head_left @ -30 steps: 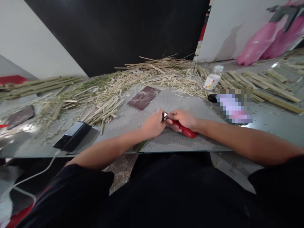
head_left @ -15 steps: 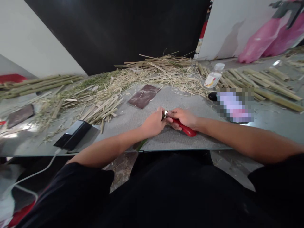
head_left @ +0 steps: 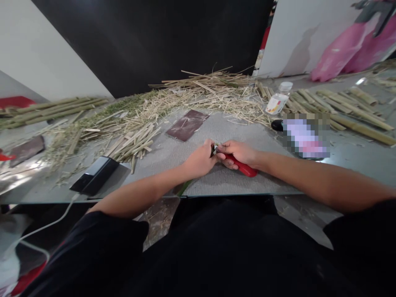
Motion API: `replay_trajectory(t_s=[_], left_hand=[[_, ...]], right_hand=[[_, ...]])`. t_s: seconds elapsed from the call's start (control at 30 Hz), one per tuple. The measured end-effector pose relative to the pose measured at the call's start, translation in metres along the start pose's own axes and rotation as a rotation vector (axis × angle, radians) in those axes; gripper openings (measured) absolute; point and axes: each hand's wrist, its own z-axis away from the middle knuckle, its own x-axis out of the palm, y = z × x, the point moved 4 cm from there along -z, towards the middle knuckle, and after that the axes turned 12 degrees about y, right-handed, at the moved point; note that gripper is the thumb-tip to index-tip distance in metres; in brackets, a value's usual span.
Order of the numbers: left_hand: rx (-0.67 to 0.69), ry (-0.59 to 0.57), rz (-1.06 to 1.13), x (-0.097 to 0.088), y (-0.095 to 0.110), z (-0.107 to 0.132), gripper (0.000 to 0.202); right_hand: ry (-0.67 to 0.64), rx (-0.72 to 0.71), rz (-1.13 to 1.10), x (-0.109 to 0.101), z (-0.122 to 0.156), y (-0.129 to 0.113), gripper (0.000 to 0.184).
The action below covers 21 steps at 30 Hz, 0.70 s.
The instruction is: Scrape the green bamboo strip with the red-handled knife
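Note:
My right hand (head_left: 236, 153) is closed around the red handle of a knife (head_left: 247, 170); the blade is mostly hidden by my fingers. Close beside it, my left hand (head_left: 202, 156) pinches a thin green strip, apparently bamboo, whose lower part (head_left: 185, 188) shows beneath my left wrist. Its middle is covered by my hand and forearm. The two thumbs almost meet, with a small pale shaving (head_left: 216, 144) between them. Under both hands lies a grey mat (head_left: 247, 138).
A brown sheet (head_left: 188, 125) lies beyond my hands, before a heap of shavings (head_left: 198, 97). Cut strips (head_left: 137, 144) and a black device (head_left: 94, 175) with a cable are left. A bottle (head_left: 279, 98), a blurred phone (head_left: 306, 138) and bamboo pieces (head_left: 349, 109) are right.
Both hands keep nearly the same place. A small greenish-pale shaving now shows between the thumbs, where a bright glint was before. At the far left edge, a red thing has shifted into view a little more.

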Motion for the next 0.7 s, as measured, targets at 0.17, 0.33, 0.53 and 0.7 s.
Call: replay_trajectory(t_s=[0.17, 0.33, 0.53, 0.7], left_hand=[[-0.003, -0.016, 0.006, -0.0009, 0.0022, 0.0014, 0.042], [0.006, -0.041, 0.01, -0.0001, 0.005, 0.0048, 0.042], [0.018, -0.025, -0.01, 0.0014, 0.0005, 0.0007, 0.035], [0.002, -0.014, -0.001, -0.0003, 0.0007, 0.0003, 0.036]], right_hand=[[-0.083, 0.04, 0.033, 0.0004, 0.0022, -0.0019, 0.04], [-0.15, 0.072, 0.046, -0.004, 0.0016, -0.0022, 0.04], [-0.006, 0.004, 0.051, 0.001, 0.001, 0.0015, 0.042], [-0.002, 0.016, 0.031, 0.0003, 0.0018, 0.0002, 0.041]])
